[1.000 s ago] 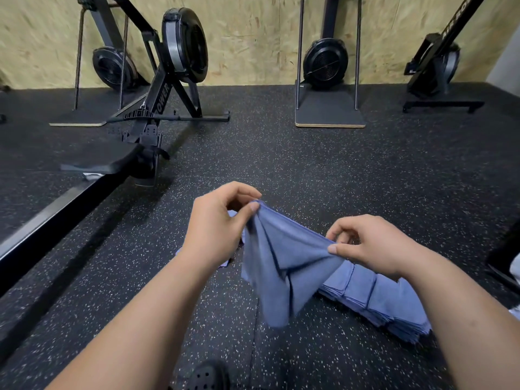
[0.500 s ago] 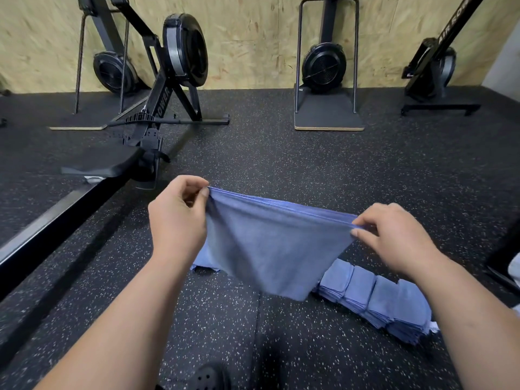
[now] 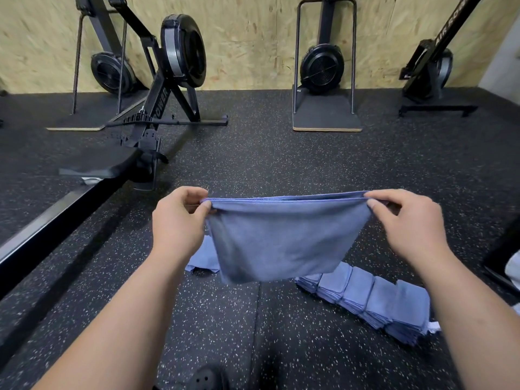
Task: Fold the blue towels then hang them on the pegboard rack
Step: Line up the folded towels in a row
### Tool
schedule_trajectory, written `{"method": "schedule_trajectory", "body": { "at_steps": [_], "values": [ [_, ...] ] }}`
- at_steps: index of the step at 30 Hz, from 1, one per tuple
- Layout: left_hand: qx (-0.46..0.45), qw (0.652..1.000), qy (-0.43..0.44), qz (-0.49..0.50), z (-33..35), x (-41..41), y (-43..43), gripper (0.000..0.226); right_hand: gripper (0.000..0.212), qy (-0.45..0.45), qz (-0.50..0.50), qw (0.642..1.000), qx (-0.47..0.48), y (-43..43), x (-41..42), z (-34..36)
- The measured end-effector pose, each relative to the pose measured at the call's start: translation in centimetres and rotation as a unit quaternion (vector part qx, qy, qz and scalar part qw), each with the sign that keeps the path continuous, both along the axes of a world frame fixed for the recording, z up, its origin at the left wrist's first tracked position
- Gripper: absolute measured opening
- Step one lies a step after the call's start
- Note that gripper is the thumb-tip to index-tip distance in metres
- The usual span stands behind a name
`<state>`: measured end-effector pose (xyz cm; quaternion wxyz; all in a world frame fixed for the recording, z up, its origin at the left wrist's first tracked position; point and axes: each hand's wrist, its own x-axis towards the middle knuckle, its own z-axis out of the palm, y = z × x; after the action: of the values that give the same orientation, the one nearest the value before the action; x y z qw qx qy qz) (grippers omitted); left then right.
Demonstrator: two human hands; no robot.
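The soft blue cloth towel (image 3: 284, 240) has just been pulled out flat, doubled corners pinched by left hand (image 3: 177, 220) and right hand (image 3: 408, 223), so one fold looks done

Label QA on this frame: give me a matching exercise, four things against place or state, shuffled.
Things:
1 held towel
2 folded towels
3 loose towel
4 rowing machine

States:
A on the floor, partly hidden behind the held towel
B pinched taut between left hand and right hand
C in a row on the floor, lower right
D at left, rail running to the frame edge

Pairs: 1-B, 2-C, 3-A, 4-D
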<state>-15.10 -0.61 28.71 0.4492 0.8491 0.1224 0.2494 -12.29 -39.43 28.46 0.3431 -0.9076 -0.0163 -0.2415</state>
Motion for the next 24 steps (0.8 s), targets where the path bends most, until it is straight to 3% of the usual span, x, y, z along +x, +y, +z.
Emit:
{"method": "schedule_trajectory", "body": {
  "at_steps": [4, 8, 11, 13, 15, 17, 19, 22, 24],
  "values": [
    [0.001, 1.000, 0.021, -0.019, 0.0, 0.0, -0.4, 0.016, 0.026, -0.005, -0.027, 0.997, 0.078, -0.4, 0.0, 0.7],
    [0.053, 0.998, 0.020, -0.008, -0.2, 0.0, -0.3, 0.014, 0.010, -0.012, -0.024, 0.999, 0.044, -0.6, -0.3, 1.2],
    [0.100, 0.995, 0.019, 0.007, -0.5, -0.1, 0.0, 0.016, 0.008, 0.012, 0.015, 0.993, 0.117, -0.7, -0.2, 1.5],
    [0.134, 0.990, 0.023, 0.025, -0.5, -0.2, 0.4, 0.012, 0.016, 0.035, 0.098, 0.961, 0.255, -0.9, -0.4, 2.1],
    [0.161, 0.986, 0.026, 0.032, -0.4, -0.1, 0.7, 0.009, 0.025, 0.068, 0.198, 0.906, 0.369, -0.9, -0.9, 2.8],
    [0.179, 0.982, 0.043, 0.041, -0.5, -0.1, 0.6, 0.006, 0.037, 0.100, 0.252, 0.872, 0.408, -1.1, -1.0, 2.9],
    [0.166, 0.982, 0.063, 0.058, -0.5, -0.1, 0.6, 0.008, 0.036, 0.117, 0.222, 0.891, 0.379, -1.4, -0.9, 2.5],
    [0.075, 0.992, 0.073, 0.066, -0.7, 0.3, 0.7, 0.012, 0.013, 0.115, 0.093, 0.973, 0.179, -2.0, 0.0, 1.2],
    [-0.025, 0.996, 0.075, 0.041, -1.0, 0.8, 0.8, 0.013, 0.007, 0.100, 0.022, 0.991, 0.082, -1.9, 0.1, 0.4]
  ]
}}
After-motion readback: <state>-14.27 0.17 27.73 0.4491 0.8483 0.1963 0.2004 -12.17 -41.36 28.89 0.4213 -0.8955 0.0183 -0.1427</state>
